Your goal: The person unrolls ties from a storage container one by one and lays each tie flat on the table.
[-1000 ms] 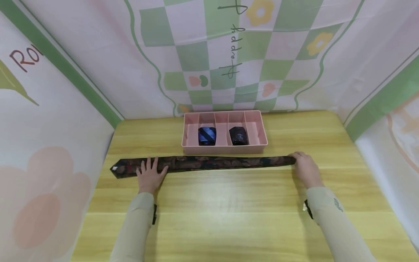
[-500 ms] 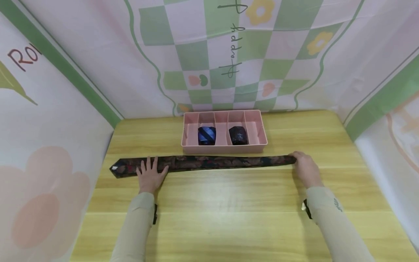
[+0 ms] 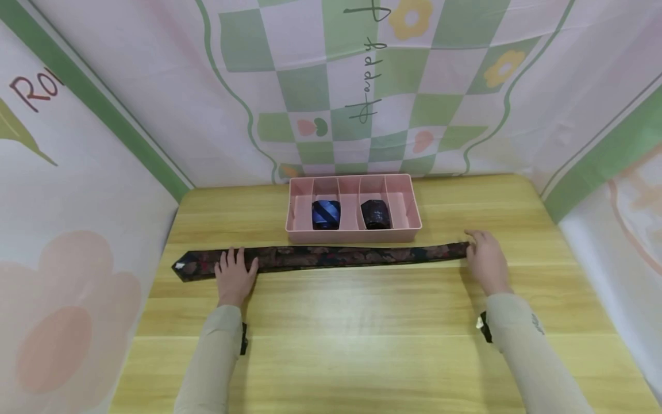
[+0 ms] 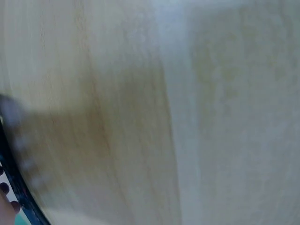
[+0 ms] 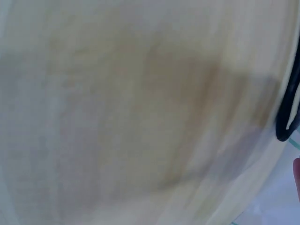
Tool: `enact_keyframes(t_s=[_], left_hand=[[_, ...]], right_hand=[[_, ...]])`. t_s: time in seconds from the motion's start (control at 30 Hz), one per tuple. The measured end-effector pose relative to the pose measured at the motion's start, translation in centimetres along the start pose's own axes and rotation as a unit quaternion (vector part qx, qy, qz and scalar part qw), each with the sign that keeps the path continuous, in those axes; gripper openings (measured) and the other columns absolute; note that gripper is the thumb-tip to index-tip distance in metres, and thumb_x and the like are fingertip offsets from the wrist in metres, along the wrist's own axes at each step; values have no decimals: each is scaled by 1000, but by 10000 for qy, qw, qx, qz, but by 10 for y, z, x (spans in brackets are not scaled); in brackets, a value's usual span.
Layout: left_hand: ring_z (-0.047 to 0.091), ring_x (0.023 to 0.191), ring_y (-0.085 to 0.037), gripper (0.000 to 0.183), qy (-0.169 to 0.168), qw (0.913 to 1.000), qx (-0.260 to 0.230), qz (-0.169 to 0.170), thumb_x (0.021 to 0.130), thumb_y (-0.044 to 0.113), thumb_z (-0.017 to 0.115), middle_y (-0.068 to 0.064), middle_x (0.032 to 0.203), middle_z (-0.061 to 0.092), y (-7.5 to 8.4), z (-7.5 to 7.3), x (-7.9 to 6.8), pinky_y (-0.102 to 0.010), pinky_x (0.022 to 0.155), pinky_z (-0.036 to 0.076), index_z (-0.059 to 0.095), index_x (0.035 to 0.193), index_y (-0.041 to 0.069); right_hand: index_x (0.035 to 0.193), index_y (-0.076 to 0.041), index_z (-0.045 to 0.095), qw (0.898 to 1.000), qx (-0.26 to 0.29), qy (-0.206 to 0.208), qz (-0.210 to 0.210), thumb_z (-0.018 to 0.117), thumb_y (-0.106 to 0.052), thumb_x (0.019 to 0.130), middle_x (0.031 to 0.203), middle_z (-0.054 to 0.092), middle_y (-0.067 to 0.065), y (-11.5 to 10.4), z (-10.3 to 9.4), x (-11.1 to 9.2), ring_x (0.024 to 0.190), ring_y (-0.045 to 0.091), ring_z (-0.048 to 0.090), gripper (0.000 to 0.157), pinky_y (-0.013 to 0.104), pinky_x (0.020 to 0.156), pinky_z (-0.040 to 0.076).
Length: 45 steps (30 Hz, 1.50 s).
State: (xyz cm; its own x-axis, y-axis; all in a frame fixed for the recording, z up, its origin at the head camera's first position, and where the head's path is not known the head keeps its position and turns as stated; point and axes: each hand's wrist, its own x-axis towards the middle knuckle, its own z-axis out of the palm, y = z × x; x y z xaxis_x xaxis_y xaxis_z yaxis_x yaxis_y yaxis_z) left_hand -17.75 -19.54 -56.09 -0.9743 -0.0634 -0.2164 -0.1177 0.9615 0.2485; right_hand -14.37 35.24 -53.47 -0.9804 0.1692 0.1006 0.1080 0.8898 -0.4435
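Tie (image 3: pixel 331 257) lies straight on the near side of the pink box (image 3: pixel 354 236), left hand (image 3: pixel 235 279) spread across it, likely steadying it, right hand (image 3: pixel 488 264) loosely parted at its right end.

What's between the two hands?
A stretch of dark patterned tie, laid out on the wooden table, running from under the left hand to the narrow end by the right hand. Shows in the head view.

The left hand (image 3: pixel 236 280) lies palm down, fingers slightly spread, thumb angled to the side. The right hand (image 3: pixel 488 263), well apart from it, has its thumb and fingertips parted. Behind them, the sleeved left arm (image 3: pixel 209 359) and right arm (image 3: pixel 535 359) slant inward.
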Motion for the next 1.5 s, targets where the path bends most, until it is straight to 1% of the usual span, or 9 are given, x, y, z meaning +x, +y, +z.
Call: enact_keyframes(t_s=[0.23, 0.5, 0.7, 0.9, 1.07, 1.27, 1.33, 1.43, 1.5], left_hand=[[16, 142, -44, 64, 180, 9996, -211, 28, 100, 46, 31, -25, 153, 22, 1, -2, 0, -62, 115, 18, 27, 147, 4], [34, 134, -41, 50, 871, 9937, -671, 221, 101, 34, 35, -24, 142, 40, 16, -9, 4, -57, 112, 28, 40, 138, 0], [49, 123, -39, 36, 1668, 9799, -847, 693, 97, 21, 47, -23, 127, 56, 42, -17, 9, -53, 107, 38, 53, 125, -1], [51, 122, -39, 37, 1949, 9687, -1020, 1153, 97, 19, 48, -23, 129, 56, 69, -20, 17, -50, 108, 38, 53, 127, -2], [44, 128, -42, 45, 1829, 9660, -1043, 1503, 100, 26, 42, -24, 141, 45, 91, -19, 21, -53, 111, 35, 45, 136, -2], [26, 140, -43, 61, 860, 9833, -627, 1477, 100, 43, 36, -15, 158, 20, 108, -19, 25, -59, 113, 27, 20, 152, 14], [21, 143, -41, 66, 559, 9874, -477, 1403, 100, 49, 32, -10, 160, 13, 111, -20, 25, -60, 114, 26, 10, 154, 19], [18, 144, -41, 68, 362, 9890, -466, 1356, 99, 51, 31, -7, 161, 9, 114, -20, 25, -60, 114, 24, 4, 154, 20], [18, 145, -40, 70, 275, 9894, -478, 1344, 99, 53, 29, -5, 162, 5, 116, -20, 25, -60, 115, 23, 2, 154, 20]], right_hand=[[131, 5, 48, 9990, 273, 342, 71, 40, 0, 92, 128, 47, 33, -18, -8, 8, 114, 50, 46, 40, 62, 88, 46], [126, 6, 52, 9945, 533, 882, -197, 43, 1, 90, 127, 52, 31, -50, -13, 25, 117, 47, 47, 37, 60, 100, 39], [129, 4, 51, 9940, 722, 742, -349, 44, 0, 91, 130, 51, 30, -77, -19, 38, 122, 47, 45, 39, 59, 104, 36], [132, 5, 48, 9940, 877, 288, -584, 45, -3, 92, 135, 47, 29, -103, -20, 47, 127, 46, 40, 41, 58, 109, 31], [130, 7, 50, 9913, 723, -21, -1098, 52, -4, 89, 132, 51, 29, -120, -12, 55, 125, 45, 44, 42, 56, 108, 34], [130, 5, 52, 9848, 447, -512, -1601, 55, -6, 88, 112, 60, 28, -137, -3, 60, 102, 42, 55, 43, 54, 92, 45], [132, 2, 51, 9824, 376, -682, -1700, 55, -7, 90, 117, 59, 27, -141, 1, 62, 106, 42, 54, 43, 54, 95, 44], [136, -1, 48, 9792, 315, -927, -1777, 57, -10, 91, 137, 50, 24, -147, 5, 64, 126, 44, 44, 47, 56, 109, 33], [138, -3, 46, 9784, 242, -1035, -1772, 60, -13, 90, 140, 47, 22, -151, 7, 64, 131, 43, 40, 51, 57, 113, 28]])
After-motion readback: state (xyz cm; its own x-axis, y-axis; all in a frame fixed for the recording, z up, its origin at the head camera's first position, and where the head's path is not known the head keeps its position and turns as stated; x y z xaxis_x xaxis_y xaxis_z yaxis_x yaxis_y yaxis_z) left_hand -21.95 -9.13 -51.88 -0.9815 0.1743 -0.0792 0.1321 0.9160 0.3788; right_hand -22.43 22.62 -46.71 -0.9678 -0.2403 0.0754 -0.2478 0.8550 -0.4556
